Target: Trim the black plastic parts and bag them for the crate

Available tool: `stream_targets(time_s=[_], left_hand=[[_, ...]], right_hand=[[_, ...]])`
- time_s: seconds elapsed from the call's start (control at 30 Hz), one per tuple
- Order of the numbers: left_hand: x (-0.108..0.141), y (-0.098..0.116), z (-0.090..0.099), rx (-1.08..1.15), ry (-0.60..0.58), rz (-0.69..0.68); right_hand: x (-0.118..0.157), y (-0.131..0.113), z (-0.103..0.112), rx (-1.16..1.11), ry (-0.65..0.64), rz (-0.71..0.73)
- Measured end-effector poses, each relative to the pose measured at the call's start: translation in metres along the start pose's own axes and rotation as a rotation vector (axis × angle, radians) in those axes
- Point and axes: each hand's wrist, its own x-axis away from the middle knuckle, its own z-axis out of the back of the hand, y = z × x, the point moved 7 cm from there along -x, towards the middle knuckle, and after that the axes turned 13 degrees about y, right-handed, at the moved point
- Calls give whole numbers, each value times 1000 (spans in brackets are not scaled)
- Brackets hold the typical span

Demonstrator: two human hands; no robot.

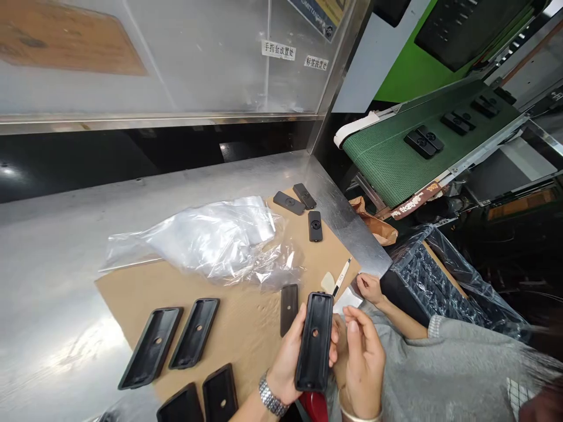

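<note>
My left hand (287, 364), with a metal watch at the wrist, grips a long black plastic tray-like part (315, 346), its hollow side facing up and a small hole in its middle. Just right of that part is my right hand (365, 363), fingers loosely curled and apart, holding nothing visible. A flat black piece (289, 309) lies on the brown cardboard (246, 328) beyond my left hand. Several similar hollow black parts, one of them (194, 333) near the middle left, rest at the lower left.
Clear plastic bags (215, 240) lie across the metal table (53, 258). Small black blocks (315, 226) and a white pen (342, 276) are on the cardboard. Another person's hand (370, 287) rests at the table's right edge. A green conveyor (387, 158) carries black parts.
</note>
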Motion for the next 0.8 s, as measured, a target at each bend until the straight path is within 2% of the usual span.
stream_targets(time_s=[0.1, 0.2, 0.33, 0.43, 0.5, 0.6, 0.7, 0.8], left_hand=[[5, 2, 8, -94, 83, -34], [11, 18, 16, -214, 204, -226], [27, 49, 26, -390, 308, -620], [36, 66, 48, -490, 473, -788], [39, 73, 64, -513, 558, -809], [45, 82, 77, -526, 616, -819], [51, 90, 78, -524, 639, -873], [51, 97, 75, -531, 617, -893]], right_hand=[[0, -6, -21, -67, -159, -121], [6, -11, -29, -43, -250, -112], [9, -1, -34, -47, -244, -139], [-3, 27, -44, -43, -163, -223], [-21, 45, -53, 110, -90, -142], [-51, 64, -73, 420, -35, 103], [-69, 83, -97, 544, -78, 214], [-82, 86, -104, 587, -116, 303]])
